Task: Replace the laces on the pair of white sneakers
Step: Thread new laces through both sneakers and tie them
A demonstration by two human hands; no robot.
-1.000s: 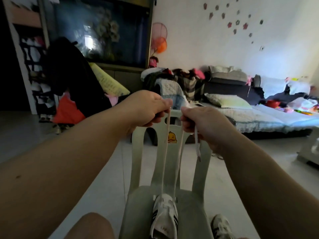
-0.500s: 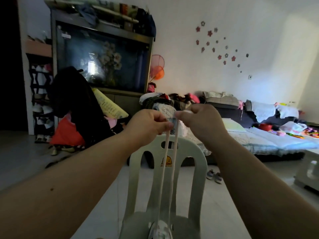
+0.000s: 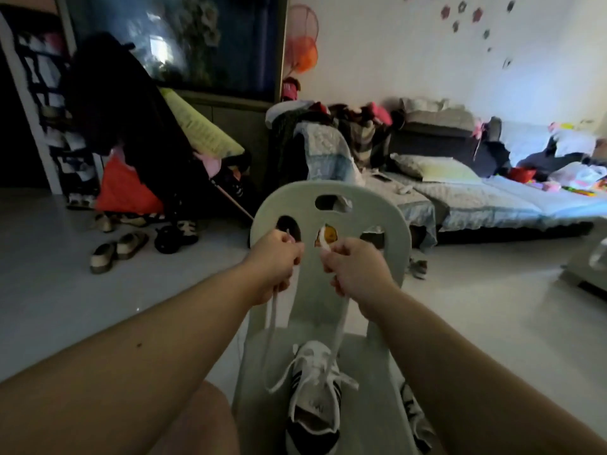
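Left hand (image 3: 274, 257) and right hand (image 3: 354, 270), pressed together high up 0.5 s ago, now sit lower and apart, each fist gripping 1 lace (image 3: 337, 326) end above the sneaker (image 3: 315, 382) on the chair (image 3: 328, 192). The ends look evened, so crossing likely comes next.

Both forearms reach to mid-frame; left hand (image 3: 274, 257) and right hand (image 3: 353, 266), side by side, each fist around the lace (image 3: 339, 326)

Pale plastic chair (image 3: 377, 208), cluttered sofa (image 3: 492, 198), dark glass tank (image 3: 184, 37), sandals (image 3: 118, 251) on floor (image 3: 49, 290).
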